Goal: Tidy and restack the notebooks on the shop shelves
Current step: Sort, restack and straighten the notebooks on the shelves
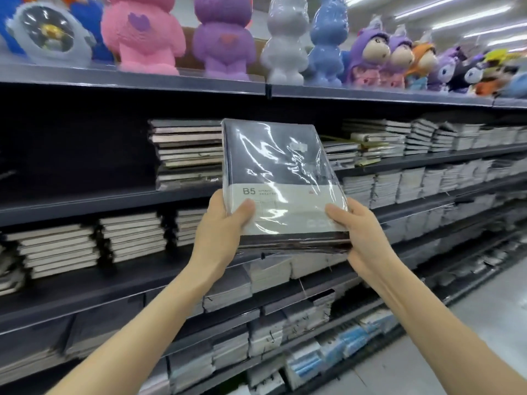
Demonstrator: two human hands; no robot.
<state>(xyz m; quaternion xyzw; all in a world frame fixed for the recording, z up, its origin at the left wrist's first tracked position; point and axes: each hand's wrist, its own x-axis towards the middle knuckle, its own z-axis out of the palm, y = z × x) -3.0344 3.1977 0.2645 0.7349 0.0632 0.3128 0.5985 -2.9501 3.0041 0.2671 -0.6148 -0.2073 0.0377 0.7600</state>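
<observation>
Lowest in the frame, two bare forearms rise from the bottom corners and meet at centre. The left hand (225, 220) grips the lower left corner of a held stack of notebooks (279, 172), thumb curled over the top cover; its fingers are hidden underneath. The right hand (362, 238) clasps the lower right corner in the same way, thumb on top. Neither hand is plainly the nearer to the shelving.

The top notebook is dark with a pale band marked B5, sealed in glossy clear wrap, and several dark spines show at the stack's near edge. The long axis of the stack runs up the frame, away from the person, and leans slightly to the right.

Just behind, at centre left, a shelved pile of notebooks (188, 152) lies flat on a dark shelf (85, 201), partly hidden by the held stack. Left of that pile the shelf looks bare. Setting the stack down probably means tipping it flat and moving it up and left.

Along the top stand wrapped toy figures (285, 47).
</observation>
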